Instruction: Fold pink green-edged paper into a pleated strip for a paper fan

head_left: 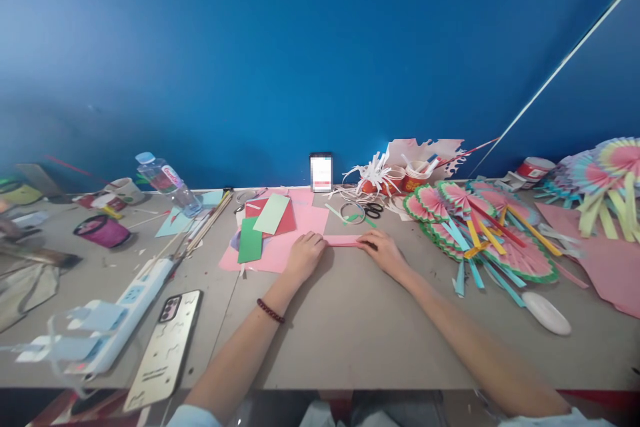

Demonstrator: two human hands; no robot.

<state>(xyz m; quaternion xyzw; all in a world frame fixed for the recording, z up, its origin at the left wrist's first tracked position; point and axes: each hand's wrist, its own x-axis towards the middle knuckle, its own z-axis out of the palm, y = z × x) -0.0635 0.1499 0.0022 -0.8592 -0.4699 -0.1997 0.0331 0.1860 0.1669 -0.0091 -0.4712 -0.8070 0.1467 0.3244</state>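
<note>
A narrow strip of folded pink paper (343, 241) lies across the table between my hands. My left hand (306, 255), with a dark bead bracelet at its wrist, is closed over the strip's left end. At the other end, my right hand (384, 252) pinches the strip between bent fingers. Just left of my left hand are sheets of pink paper (313, 219) with a green card (251, 240), a pale green card (271, 213) and a red card (287, 219) on top. Black-handled scissors (374, 211) rest behind my right hand.
Folded paper fans (520, 250) with coloured strips and a white oval object (546, 313) lie to the right. On the left are a phone (165, 347), a power strip (130, 310) and a tilted water bottle (170, 183). A lit screen (321, 172) stands against the blue wall.
</note>
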